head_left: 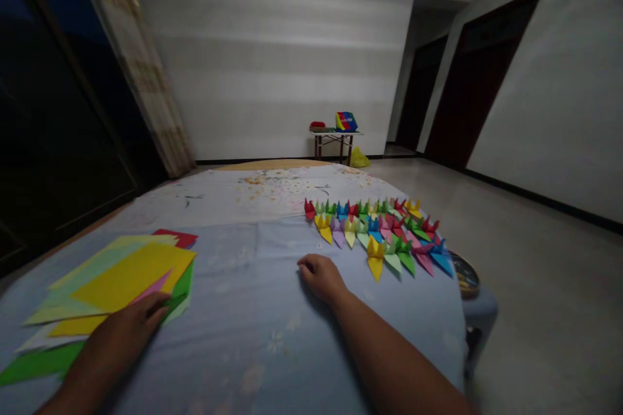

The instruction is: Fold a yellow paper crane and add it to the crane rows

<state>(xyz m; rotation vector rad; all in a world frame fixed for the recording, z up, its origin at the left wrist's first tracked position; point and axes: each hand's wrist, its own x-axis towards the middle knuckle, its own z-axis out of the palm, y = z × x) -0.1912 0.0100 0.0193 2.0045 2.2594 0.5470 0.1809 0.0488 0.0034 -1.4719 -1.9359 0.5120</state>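
My left hand (129, 327) lies on the near edge of a loose stack of coloured origami paper (136, 275), with yellow, green, pink and red sheets fanned across the blue bedsheet (243, 259). Its fingers rest on the paper, and I cannot tell whether they grip a sheet. My right hand (321, 279) rests loosely curled on the bedsheet, holding nothing. Just beyond its fingertips, rows of multicoloured folded paper cranes (374, 233) stand close together, and the hand does not touch them.
A white, speckled cloth (253, 191) covers the bed's far end. Past the bed's right edge, a round patterned dish (464, 274) sits on a pale blue stool (481, 318). A small table (333, 136) holds a colourful box. A dark glass door (63, 110) and curtain (136, 58) stand left.
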